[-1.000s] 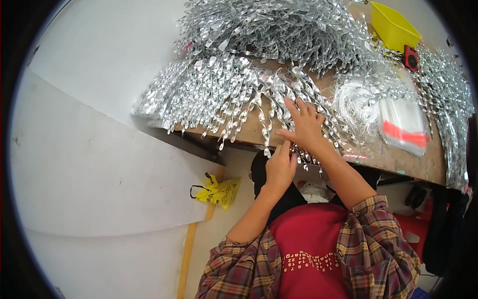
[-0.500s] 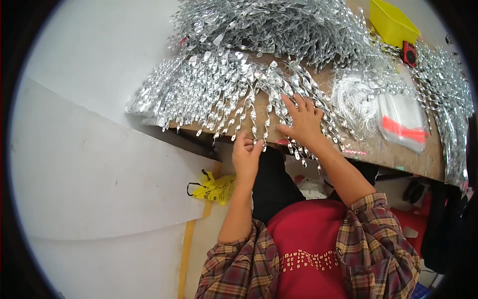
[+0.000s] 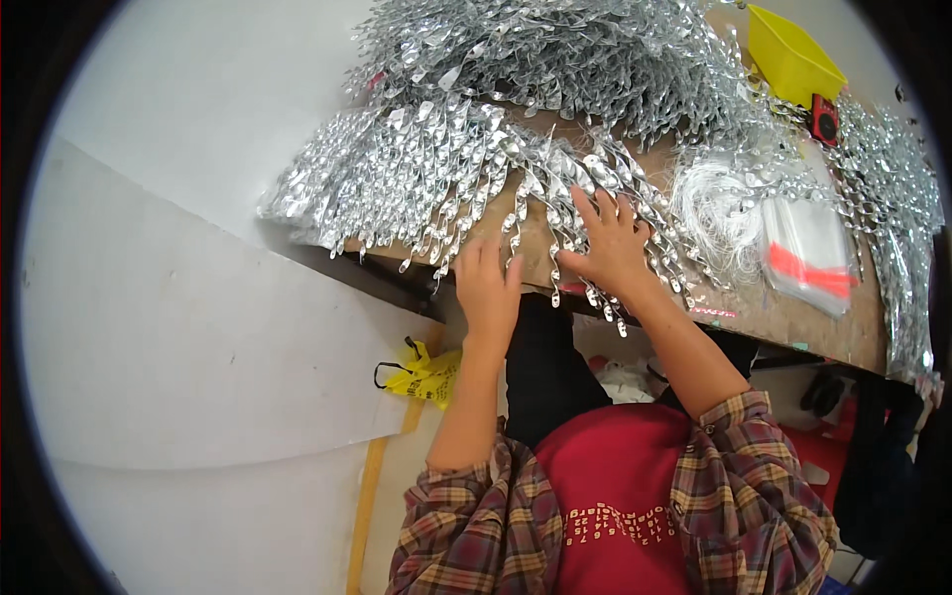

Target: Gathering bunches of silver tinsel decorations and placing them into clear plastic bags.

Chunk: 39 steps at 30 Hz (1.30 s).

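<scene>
Twisted silver foil strands (image 3: 436, 178) spread over the table's near side, their ends hanging over its front edge. My left hand (image 3: 486, 293) is at that edge, fingers stretched up and thumb apart, beside the tips of several strands; nothing shows in its grip. To its right, my right hand (image 3: 613, 248) rests with spread fingers on a bunch of strands (image 3: 570, 198), touching them without closing round them. Between the two hands a patch of bare wooden tabletop (image 3: 535, 238) shows. What lies under the right palm is hidden.
A large heap of silver strands (image 3: 555, 69) lies behind. To the right are a coil of white string (image 3: 719, 208), clear plastic bags (image 3: 808, 258), a red device (image 3: 824, 121) and a yellow bin (image 3: 793, 55). A white wall (image 3: 198, 297) borders the left. Another person's dark sleeve (image 3: 888, 436) is at far right.
My left hand has let go of a strand end and opened, its fingers now straighter. My right hand stays spread on the bunch. The view has shifted slightly.
</scene>
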Each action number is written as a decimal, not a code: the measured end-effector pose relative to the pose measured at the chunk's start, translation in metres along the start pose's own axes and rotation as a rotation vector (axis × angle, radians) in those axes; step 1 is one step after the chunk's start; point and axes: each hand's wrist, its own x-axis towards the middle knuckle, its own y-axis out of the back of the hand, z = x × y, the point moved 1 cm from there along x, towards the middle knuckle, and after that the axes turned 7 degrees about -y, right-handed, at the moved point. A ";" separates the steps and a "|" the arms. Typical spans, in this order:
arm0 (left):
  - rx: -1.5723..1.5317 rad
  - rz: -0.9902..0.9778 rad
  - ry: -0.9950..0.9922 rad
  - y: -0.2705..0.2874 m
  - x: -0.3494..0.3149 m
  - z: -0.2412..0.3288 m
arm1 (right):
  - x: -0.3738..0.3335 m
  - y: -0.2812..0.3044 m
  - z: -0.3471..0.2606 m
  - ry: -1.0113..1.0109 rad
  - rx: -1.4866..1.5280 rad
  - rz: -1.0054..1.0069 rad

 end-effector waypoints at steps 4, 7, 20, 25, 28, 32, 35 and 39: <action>0.010 -0.213 0.016 -0.027 0.008 0.003 | -0.002 0.006 0.006 -0.011 -0.004 0.019; -0.236 -0.240 0.128 -0.038 -0.005 0.029 | -0.009 0.014 0.016 0.155 0.128 0.183; -0.971 -0.244 0.698 -0.084 0.037 -0.015 | 0.047 0.021 0.096 0.220 0.020 0.372; -1.177 -0.468 0.836 -0.083 0.061 0.010 | 0.052 0.033 0.064 -0.072 0.246 -0.089; -1.090 -0.493 0.758 -0.093 0.073 0.025 | 0.049 0.033 0.060 -0.110 0.382 -0.084; -1.121 -0.306 0.761 -0.116 0.066 0.031 | 0.059 0.016 0.069 -0.112 0.610 -0.150; -1.165 -0.305 0.763 -0.125 0.055 0.032 | 0.055 0.021 0.067 -0.034 0.836 -0.207; -1.450 -0.282 0.887 -0.098 0.062 0.048 | 0.037 0.030 0.063 -0.312 1.215 -0.422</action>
